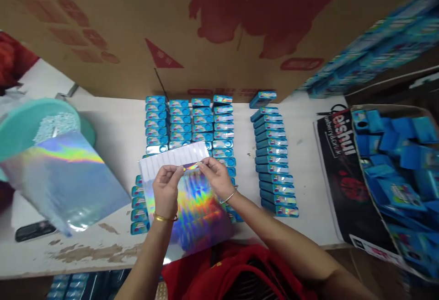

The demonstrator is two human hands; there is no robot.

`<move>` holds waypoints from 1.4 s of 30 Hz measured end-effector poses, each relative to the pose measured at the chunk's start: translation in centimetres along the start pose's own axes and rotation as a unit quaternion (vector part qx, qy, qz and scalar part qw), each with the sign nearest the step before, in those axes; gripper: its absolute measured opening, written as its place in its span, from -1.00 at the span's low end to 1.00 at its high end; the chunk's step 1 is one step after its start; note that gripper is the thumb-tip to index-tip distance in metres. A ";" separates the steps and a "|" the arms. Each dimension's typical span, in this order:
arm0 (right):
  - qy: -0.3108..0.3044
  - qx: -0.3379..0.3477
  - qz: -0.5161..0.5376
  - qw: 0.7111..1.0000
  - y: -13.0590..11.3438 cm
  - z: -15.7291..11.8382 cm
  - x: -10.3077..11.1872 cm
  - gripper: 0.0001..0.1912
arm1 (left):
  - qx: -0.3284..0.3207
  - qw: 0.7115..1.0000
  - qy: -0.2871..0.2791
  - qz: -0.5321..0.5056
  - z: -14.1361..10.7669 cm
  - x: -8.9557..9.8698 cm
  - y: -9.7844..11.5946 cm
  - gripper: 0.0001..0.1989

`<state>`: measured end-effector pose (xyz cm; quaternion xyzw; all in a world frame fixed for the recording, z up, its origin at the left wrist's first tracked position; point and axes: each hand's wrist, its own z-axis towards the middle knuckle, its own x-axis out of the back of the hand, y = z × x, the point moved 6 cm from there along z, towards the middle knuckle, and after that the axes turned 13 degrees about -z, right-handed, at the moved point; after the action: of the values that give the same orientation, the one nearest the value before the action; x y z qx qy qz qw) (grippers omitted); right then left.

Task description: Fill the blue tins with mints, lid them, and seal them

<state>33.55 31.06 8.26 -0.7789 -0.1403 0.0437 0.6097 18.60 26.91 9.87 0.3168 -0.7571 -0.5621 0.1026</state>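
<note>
A shiny rainbow sheet [206, 217] with a white striped strip at its top lies over rows of small blue boxes [180, 119]. Above the sheet, my left hand [167, 185] and my right hand [216, 177] pinch the two ends of a narrow holographic strip [191, 167], stretched level between the fingertips. Both hands are closed on it. A gold bangle circles the left wrist and a silver one the right. To the right of my hands stands a column of blue boxes [272, 153].
A large cardboard box [126, 21] rises behind the table. At left, another holographic sheet [68, 181] leans over a green basin [20, 124] of small pale pieces, near a black knife [35, 230]. At right are scissors [338, 109] and a carton [338, 176] full of blue boxes.
</note>
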 end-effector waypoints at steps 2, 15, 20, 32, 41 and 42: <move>0.042 0.010 -0.051 0.998 0.8 0.5 3.4 -0.69 | 0.002 0.999 -0.025 0.036 0.7 -2.9 -1.8 -0.75; 0.137 -0.014 -0.385 0.913 5.1 6.4 15.1 -0.74 | -0.153 0.892 -0.051 0.422 4.6 -15.1 -6.6 -0.91; 0.117 -0.024 -0.410 0.904 6.5 7.3 15.1 -0.78 | -0.158 0.859 -0.055 0.485 4.9 -15.8 -7.2 -0.92; 0.093 0.012 -0.353 0.931 9.1 4.0 12.3 -0.52 | -0.097 0.858 -0.022 0.504 5.7 -15.7 -6.5 -0.59; 0.055 -0.016 -0.541 0.839 8.8 3.3 13.7 -0.51 | -0.129 0.870 -0.042 0.475 5.2 -15.3 -6.4 -0.83; 0.080 -0.004 -0.531 0.843 8.3 2.9 13.8 -0.52 | -0.147 0.881 -0.058 0.447 5.0 -14.3 -5.8 -0.81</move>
<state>47.44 35.74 0.98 -0.5883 -0.4836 -0.3498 0.5456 29.29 38.42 5.64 -0.1065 -0.7318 -0.5783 0.3443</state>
